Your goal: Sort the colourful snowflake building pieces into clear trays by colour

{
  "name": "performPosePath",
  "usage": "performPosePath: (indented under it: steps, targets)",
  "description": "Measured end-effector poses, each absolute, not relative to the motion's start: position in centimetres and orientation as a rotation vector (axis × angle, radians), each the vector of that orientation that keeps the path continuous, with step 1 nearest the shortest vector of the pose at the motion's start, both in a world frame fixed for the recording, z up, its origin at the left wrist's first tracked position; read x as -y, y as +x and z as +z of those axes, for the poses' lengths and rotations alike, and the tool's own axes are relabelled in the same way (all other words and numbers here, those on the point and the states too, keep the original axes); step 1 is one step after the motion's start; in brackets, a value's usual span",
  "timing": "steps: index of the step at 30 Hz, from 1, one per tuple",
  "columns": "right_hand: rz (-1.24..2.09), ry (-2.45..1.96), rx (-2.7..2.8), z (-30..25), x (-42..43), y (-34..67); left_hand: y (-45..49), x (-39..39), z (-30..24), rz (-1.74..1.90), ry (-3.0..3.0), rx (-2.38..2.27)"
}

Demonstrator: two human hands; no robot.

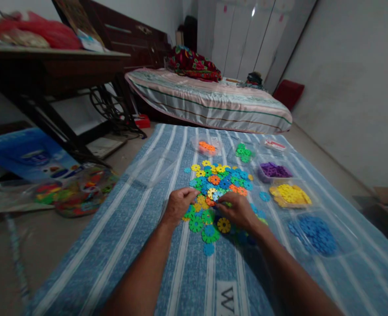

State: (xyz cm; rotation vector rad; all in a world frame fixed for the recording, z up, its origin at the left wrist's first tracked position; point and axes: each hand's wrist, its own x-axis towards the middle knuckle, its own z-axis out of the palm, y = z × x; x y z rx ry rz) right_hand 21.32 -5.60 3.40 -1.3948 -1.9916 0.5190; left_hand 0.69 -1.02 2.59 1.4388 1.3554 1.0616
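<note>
A loose pile of notched plastic snowflake discs in several colours lies on the table, with a yellow disc [224, 225] and an orange disc [214, 180] among them. At the pile's left edge is my left hand [181, 204], its thumb and fingers bent together in a pinch. Whatever they may hold is too small to make out. My right hand [237, 210] reaches over the pile from the right, fingers closed and pointing down beside a pale blue disc [217, 195]. Its fingertips are partly hidden, so I cannot tell what they grip.
Along the right stand clear tubs of blue discs [317, 235], yellow discs [289, 194] and purple discs [273, 170]. Farther back are tubs of green discs [244, 152] and orange discs [207, 147]. A transparent lid [152, 166] lies left. A bed [207, 98] stands beyond.
</note>
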Motion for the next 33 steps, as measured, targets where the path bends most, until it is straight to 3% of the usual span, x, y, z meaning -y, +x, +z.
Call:
performPosePath:
  steps: [7,22,27,33]
  targets:
    - [0.196,-1.431,2.376,2.8,7.7,18.7,0.8,1.1,2.4,1.067,1.442,-1.343]
    - [0.264,-1.406,2.2,2.0,7.7,18.3,0.6,1.0,2.8,1.07,1.46,-1.364]
    - [0.426,-1.373,1.989,2.5,8.0,18.5,0.5,1.0,2.9,1.049,1.461,-1.362]
    - [0.971,-1.445,1.631,3.6,6.9,19.9,0.5,1.2,3.4,1.045,1.443,-1.371]
